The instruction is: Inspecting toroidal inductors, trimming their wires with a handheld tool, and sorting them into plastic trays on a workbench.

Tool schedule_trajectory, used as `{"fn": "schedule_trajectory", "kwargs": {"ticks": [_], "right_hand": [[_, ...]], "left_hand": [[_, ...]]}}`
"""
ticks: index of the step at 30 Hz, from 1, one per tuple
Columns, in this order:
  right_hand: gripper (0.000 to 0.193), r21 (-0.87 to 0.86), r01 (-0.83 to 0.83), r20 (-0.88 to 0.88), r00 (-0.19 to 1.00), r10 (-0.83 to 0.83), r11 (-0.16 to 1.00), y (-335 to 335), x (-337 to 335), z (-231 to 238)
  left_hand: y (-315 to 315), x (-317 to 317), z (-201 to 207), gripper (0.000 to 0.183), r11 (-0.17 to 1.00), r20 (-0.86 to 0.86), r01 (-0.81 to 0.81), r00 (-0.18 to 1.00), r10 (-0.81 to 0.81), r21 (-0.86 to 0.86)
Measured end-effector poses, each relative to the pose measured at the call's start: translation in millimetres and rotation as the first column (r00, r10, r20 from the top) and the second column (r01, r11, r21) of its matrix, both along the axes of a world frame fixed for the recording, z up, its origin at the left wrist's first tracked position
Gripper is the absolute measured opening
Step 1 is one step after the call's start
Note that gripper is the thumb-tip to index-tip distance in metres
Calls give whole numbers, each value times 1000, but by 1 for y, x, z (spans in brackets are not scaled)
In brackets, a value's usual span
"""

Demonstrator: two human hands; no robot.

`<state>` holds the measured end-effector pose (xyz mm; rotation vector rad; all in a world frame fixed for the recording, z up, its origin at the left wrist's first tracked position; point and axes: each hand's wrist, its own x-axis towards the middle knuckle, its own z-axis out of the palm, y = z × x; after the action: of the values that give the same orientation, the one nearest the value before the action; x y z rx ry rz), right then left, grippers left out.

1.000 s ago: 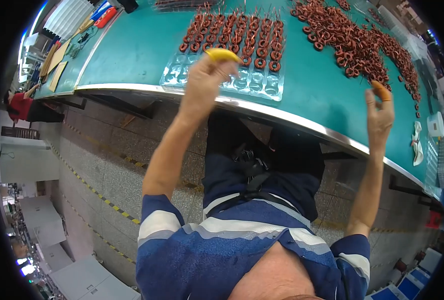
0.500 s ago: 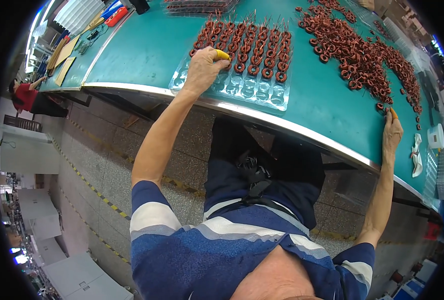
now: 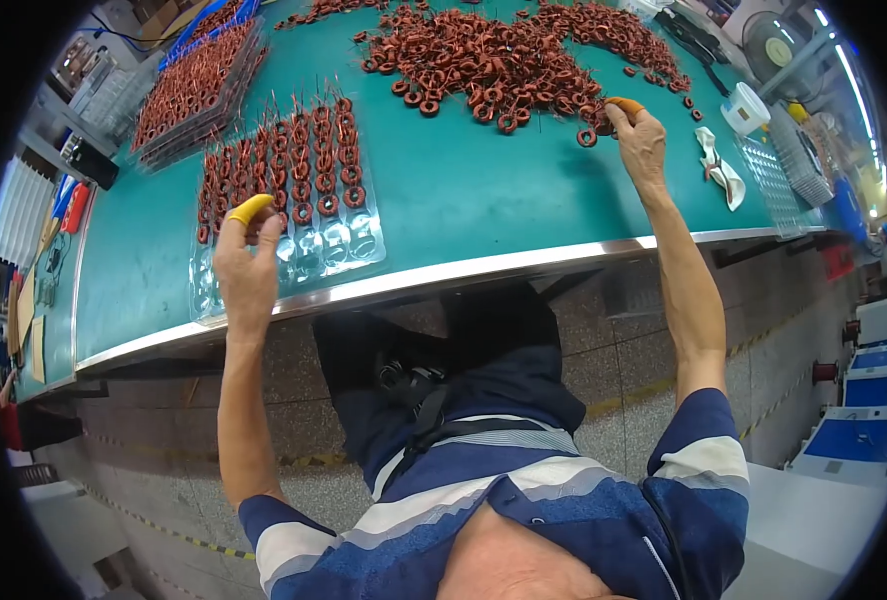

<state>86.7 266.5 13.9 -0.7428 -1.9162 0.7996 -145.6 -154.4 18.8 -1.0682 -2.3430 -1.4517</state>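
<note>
My left hand (image 3: 247,262), with a yellow cot on one finger, rests on the near end of a clear plastic tray (image 3: 356,243). Rows of red-brown wire coils (image 3: 299,160) fill the tray's far part; its near pockets look bare. My right hand (image 3: 644,142), with an orange cot on one fingertip, reaches to the near edge of a big loose pile of the same coils (image 3: 484,60). A single coil (image 3: 587,138) lies just left of its fingers. Whether the right fingers hold a coil is hidden.
The green table has a metal front edge (image 3: 484,270). Stacked trays of coils (image 3: 189,95) stand at the far left, with tools (image 3: 76,205) beyond. A white cup (image 3: 746,108), a white cloth (image 3: 719,170) and an empty clear tray (image 3: 804,160) lie right. Blue bins (image 3: 864,440) sit on the floor.
My right hand has gone from the table's front edge up to the coil pile. My left hand stays at the tray. The view has swung.
</note>
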Motion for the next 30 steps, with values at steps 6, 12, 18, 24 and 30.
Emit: {"fn": "schedule_trajectory", "kwargs": {"ticks": [6, 12, 18, 24, 30], "right_hand": [[25, 137, 39, 142, 988, -59, 990, 15, -17, -10], [25, 141, 133, 54, 989, -141, 981, 10, -23, 8], [32, 111, 42, 224, 972, -66, 993, 24, -23, 24], [44, 15, 99, 260, 960, -100, 995, 24, -18, 21], [41, 166, 104, 81, 990, -119, 981, 25, -18, 29]], "left_hand": [[17, 25, 5, 20, 987, 28, 154, 987, -155, 45], [23, 39, -2, 18, 972, 59, 234, 970, -235, 24], [27, 50, -4, 17, 941, 104, 339, 935, -339, 18], [30, 64, -7, 16, 930, 141, 365, 920, -366, 34], [33, 72, -7, 16, 910, 155, 413, 898, -412, 31]]}}
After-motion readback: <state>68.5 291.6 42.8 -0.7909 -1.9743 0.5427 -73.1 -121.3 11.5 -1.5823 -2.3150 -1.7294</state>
